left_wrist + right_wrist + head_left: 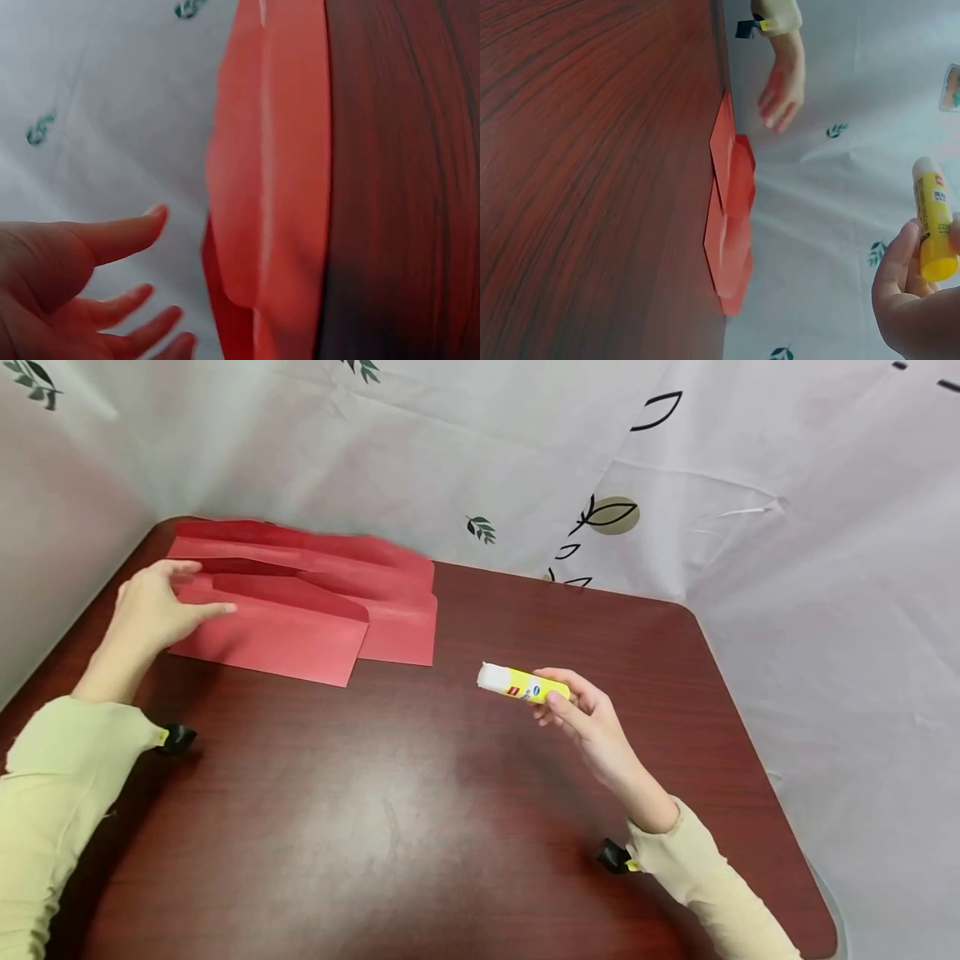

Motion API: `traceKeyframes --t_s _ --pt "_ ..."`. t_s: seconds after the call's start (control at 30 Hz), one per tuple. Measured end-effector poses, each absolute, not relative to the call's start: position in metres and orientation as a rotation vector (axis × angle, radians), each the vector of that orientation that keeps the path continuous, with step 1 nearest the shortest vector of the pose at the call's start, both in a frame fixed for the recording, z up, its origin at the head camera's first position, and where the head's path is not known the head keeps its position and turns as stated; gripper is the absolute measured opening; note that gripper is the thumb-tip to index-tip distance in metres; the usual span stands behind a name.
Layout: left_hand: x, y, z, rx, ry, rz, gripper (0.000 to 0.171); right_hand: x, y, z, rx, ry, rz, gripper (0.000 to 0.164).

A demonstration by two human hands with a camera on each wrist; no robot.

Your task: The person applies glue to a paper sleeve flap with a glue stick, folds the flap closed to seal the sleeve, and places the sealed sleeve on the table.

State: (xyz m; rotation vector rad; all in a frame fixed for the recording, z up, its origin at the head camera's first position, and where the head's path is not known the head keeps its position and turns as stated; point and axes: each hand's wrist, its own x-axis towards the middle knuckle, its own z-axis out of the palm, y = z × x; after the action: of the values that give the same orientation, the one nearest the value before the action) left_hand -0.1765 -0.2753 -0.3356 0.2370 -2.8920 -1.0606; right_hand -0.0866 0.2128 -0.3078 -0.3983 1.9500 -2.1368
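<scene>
Red paper envelopes (277, 631) lie overlapping at the back left of the table, their flaps raised along the far side. My left hand (153, 606) hovers over the left end of the nearest envelope, thumb and fingers spread with nothing between them. In the left wrist view that hand (90, 285) is apart from the red paper (292, 187). My right hand (588, 718) grips a yellow glue stick (532, 686) above the table, its white end pointing left. The right wrist view shows the glue stick (934, 225) upright between thumb and fingers.
The brown wooden table (360, 827) has rounded corners. A white curtain with leaf prints (420, 452) hangs around its back and sides. Small black devices sit at the left cuff (178, 739) and right cuff (615, 857).
</scene>
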Motion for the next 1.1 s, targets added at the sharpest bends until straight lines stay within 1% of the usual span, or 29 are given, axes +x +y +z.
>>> traceKeyframes --t_s 0.17,0.33,0.43,0.67,0.83,1.1 --pt "-0.179 -0.292 -0.348 0.333 -3.133 -0.922 0.096 -0.085 0.221 -0.31 -0.39 1.952 -2.158 0.026" --pt "-0.182 -0.298 -0.358 0.322 -3.254 -0.778 0.104 -0.085 0.227 -0.313 -0.365 1.974 -2.15 0.024" --pt "-0.185 -0.298 -0.362 0.317 -3.283 -0.73 0.104 -0.084 0.229 -0.312 -0.347 1.984 -2.16 0.025" --pt "-0.189 -0.298 -0.366 0.374 -3.279 -0.781 0.096 -0.085 0.235 -0.311 -0.354 1.969 -2.24 0.024" --pt "-0.19 -0.3 -0.369 0.429 -3.262 -0.816 0.099 -0.085 0.236 -0.312 -0.345 1.975 -2.229 0.024" --pt "-0.191 -0.305 -0.371 0.443 -3.225 -0.934 0.102 -0.086 0.237 -0.315 -0.335 1.986 -2.199 0.023"
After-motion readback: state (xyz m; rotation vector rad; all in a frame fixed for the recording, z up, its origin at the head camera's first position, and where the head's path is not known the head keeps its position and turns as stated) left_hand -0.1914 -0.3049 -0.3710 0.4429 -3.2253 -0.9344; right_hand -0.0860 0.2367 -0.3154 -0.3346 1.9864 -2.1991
